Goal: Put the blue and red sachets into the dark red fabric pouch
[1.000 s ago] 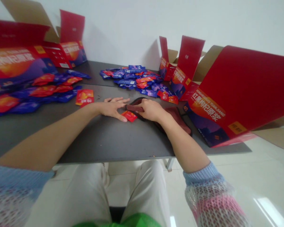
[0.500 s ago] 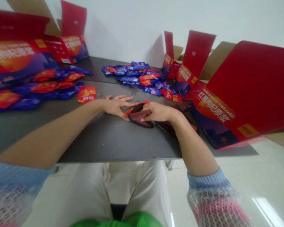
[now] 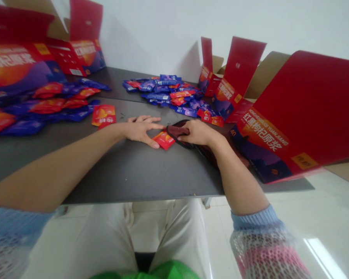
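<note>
In the head view my right hand (image 3: 199, 133) pinches a dark maroon cloth piece with black edging (image 3: 177, 131); its exact kind is unclear. Part of this cloth runs under my right wrist and out to the right. Fingers spread, my left hand (image 3: 139, 130) rests low over the table beside a red sachet (image 3: 165, 140). That sachet lies between my thumb and the cloth's black edge, partly covered by it. Another red sachet (image 3: 104, 114) lies left of my left hand.
Blue and red sachets form a pile (image 3: 163, 91) at the back and another pile (image 3: 46, 104) at the left. Open red cartons stand left (image 3: 20, 71) and right (image 3: 261, 143). The grey table (image 3: 151, 174) ends just before my knees.
My right hand has shifted slightly right with the maroon cloth, uncovering more of the red sachet beside my left thumb. My left hand stays spread in nearly the same place.
</note>
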### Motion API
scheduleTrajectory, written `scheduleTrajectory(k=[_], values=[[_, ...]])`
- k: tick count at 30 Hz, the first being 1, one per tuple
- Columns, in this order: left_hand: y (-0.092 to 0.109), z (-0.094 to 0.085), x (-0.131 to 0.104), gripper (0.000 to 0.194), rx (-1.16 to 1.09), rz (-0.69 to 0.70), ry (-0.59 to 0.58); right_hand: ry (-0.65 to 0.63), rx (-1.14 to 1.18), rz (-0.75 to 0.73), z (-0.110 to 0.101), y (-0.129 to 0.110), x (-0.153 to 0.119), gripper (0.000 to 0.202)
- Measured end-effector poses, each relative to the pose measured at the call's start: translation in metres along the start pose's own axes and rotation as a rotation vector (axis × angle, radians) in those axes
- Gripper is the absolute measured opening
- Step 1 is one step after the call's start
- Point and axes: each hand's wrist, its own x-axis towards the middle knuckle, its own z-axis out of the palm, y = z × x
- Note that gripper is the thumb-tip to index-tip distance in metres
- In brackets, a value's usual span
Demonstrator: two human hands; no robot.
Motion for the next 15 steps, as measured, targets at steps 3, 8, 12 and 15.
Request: scheduleTrajectory(k=[3,8,12,15], values=[[0.002,0.001,-0.001,0.108,0.004,0.0,0.018,-0.007,0.013,-0.142,0.002,-0.005,0.004,0.022],[0.003,0.001,-0.001,0.106,0.038,0.009,0.021,-0.044,0.05,-0.305,0.005,-0.006,0.012,0.025],[0.003,0.009,-0.002,0.103,0.101,0.029,0.067,-0.007,0.062,-0.375,0.007,-0.013,0.012,0.029],[0.009,0.015,-0.006,0.099,0.17,0.099,0.17,0.002,0.085,-0.408,0.008,-0.025,0.008,0.03]])
